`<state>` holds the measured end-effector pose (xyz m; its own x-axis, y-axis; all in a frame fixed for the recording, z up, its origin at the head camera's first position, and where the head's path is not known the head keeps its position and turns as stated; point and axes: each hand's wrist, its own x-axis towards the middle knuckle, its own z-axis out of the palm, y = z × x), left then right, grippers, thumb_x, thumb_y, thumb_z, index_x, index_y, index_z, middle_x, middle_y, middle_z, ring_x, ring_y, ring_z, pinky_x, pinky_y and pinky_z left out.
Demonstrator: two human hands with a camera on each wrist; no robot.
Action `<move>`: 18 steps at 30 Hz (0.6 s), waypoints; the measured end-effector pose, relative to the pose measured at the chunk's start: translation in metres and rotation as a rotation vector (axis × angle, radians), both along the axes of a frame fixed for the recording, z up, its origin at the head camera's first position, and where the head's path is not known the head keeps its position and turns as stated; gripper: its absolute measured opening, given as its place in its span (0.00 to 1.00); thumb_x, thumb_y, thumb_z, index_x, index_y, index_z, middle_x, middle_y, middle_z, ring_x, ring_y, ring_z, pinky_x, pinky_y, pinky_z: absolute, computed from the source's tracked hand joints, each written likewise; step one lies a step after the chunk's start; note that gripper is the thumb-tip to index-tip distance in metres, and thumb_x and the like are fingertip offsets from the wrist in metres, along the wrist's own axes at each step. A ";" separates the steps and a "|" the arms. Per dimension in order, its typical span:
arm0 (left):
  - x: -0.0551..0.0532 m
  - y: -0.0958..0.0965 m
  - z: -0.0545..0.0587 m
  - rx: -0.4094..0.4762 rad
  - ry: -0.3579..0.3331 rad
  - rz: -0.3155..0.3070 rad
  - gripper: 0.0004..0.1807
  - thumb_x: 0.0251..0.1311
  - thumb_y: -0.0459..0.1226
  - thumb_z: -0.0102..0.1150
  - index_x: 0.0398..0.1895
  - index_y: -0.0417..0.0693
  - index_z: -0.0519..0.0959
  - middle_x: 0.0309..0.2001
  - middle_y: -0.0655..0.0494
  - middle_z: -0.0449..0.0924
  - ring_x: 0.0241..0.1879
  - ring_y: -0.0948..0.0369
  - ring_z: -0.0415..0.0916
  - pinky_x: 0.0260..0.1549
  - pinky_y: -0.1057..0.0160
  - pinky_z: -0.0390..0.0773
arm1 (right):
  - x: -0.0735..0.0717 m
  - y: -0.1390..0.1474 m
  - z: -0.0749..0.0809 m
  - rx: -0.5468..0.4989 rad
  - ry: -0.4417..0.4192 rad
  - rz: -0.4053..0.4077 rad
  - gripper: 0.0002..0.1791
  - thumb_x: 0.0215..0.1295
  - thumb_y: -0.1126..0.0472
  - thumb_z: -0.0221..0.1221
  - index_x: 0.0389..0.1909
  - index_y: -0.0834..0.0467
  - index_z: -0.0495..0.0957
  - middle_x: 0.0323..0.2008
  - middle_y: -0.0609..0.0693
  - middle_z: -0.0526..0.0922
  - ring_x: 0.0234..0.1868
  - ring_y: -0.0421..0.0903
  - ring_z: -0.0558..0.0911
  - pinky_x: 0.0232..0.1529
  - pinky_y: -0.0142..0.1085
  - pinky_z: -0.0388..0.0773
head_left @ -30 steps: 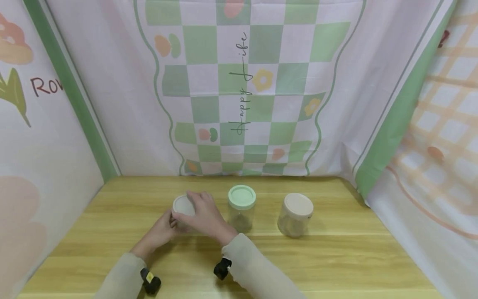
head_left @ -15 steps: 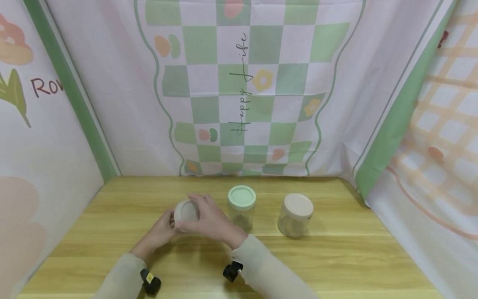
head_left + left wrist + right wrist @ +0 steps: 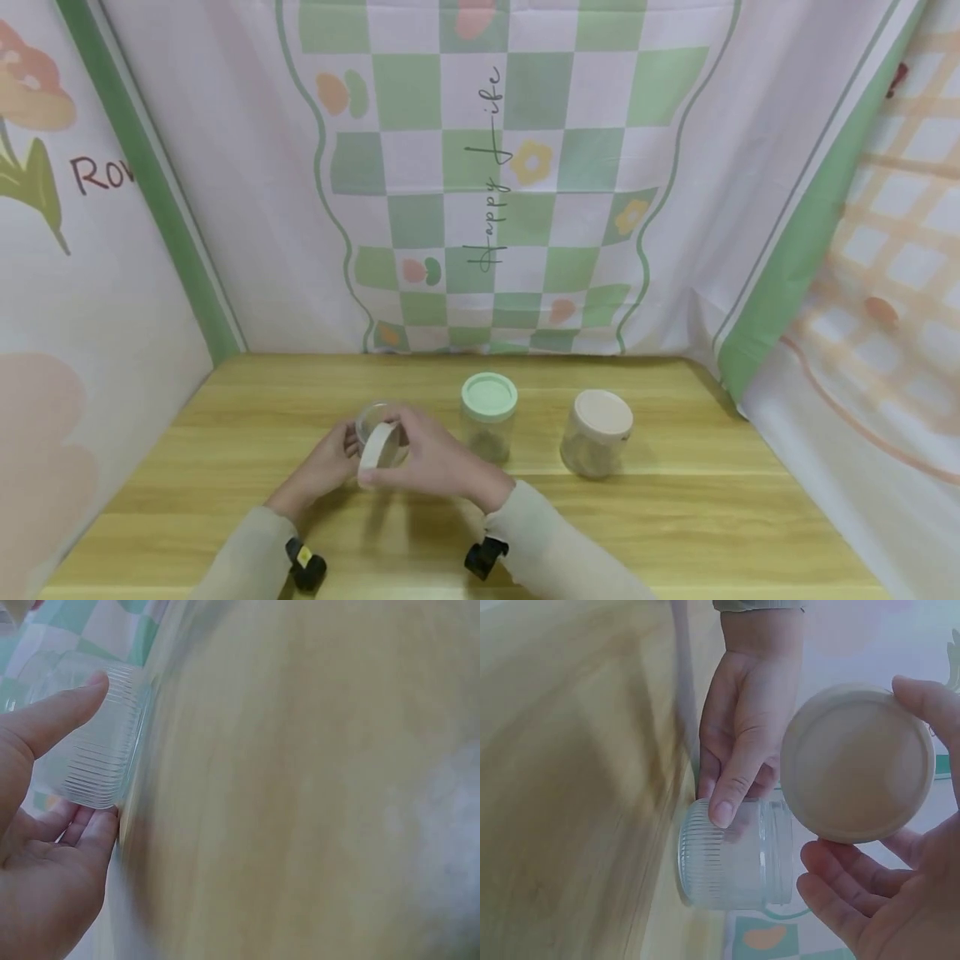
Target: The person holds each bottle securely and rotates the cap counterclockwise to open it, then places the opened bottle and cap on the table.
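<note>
Your right grip pinches the pale lid by its edge, the thumb on one side and fingers on the other. This lid is off and steeply tilted, at the near side of the jar's mouth; whether it touches the rim, one cannot tell. The clear jar stands upright on the table, open at the top and ribbed in its lower part. Your left grip holds it from the left, with thumb and fingers around the wall. To the right stands the green-lidded jar, and farther right, well apart, the pink-lidded jar; both are closed. Behind the table hangs a checkered cloth with the words "Happy Life".
</note>
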<state>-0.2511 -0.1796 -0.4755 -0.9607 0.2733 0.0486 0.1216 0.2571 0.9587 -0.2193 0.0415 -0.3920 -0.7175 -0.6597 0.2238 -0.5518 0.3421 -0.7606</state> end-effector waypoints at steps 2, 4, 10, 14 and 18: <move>-0.001 0.001 0.000 0.014 -0.013 0.002 0.37 0.60 0.25 0.63 0.68 0.22 0.56 0.66 0.25 0.62 0.68 0.35 0.60 0.68 0.47 0.61 | 0.002 0.003 -0.001 0.003 -0.010 0.024 0.37 0.59 0.42 0.70 0.63 0.55 0.69 0.55 0.46 0.76 0.51 0.40 0.76 0.53 0.39 0.79; 0.001 0.001 0.001 0.016 -0.030 -0.003 0.39 0.61 0.29 0.66 0.69 0.24 0.55 0.67 0.25 0.61 0.69 0.35 0.60 0.69 0.45 0.61 | 0.005 0.007 -0.002 0.025 -0.036 0.037 0.37 0.59 0.41 0.70 0.63 0.55 0.69 0.55 0.47 0.76 0.53 0.40 0.75 0.54 0.39 0.78; 0.003 0.000 0.003 -0.032 -0.062 0.011 0.47 0.59 0.40 0.72 0.72 0.29 0.54 0.69 0.29 0.60 0.69 0.36 0.60 0.68 0.42 0.61 | 0.012 0.013 -0.012 0.130 -0.118 0.082 0.38 0.59 0.43 0.71 0.62 0.58 0.67 0.54 0.46 0.75 0.53 0.38 0.75 0.55 0.35 0.76; 0.001 0.002 0.003 -0.049 -0.044 0.022 0.48 0.57 0.40 0.74 0.71 0.27 0.54 0.69 0.28 0.61 0.69 0.35 0.60 0.67 0.41 0.62 | 0.015 0.014 -0.021 0.170 -0.150 0.120 0.38 0.58 0.47 0.73 0.61 0.59 0.65 0.54 0.48 0.74 0.52 0.37 0.75 0.52 0.31 0.77; 0.002 0.002 0.004 -0.053 -0.039 0.021 0.48 0.57 0.38 0.74 0.71 0.26 0.54 0.69 0.27 0.60 0.68 0.34 0.60 0.67 0.41 0.61 | 0.016 0.012 -0.036 0.184 -0.136 0.159 0.38 0.58 0.50 0.73 0.61 0.60 0.62 0.54 0.50 0.75 0.51 0.37 0.76 0.50 0.28 0.76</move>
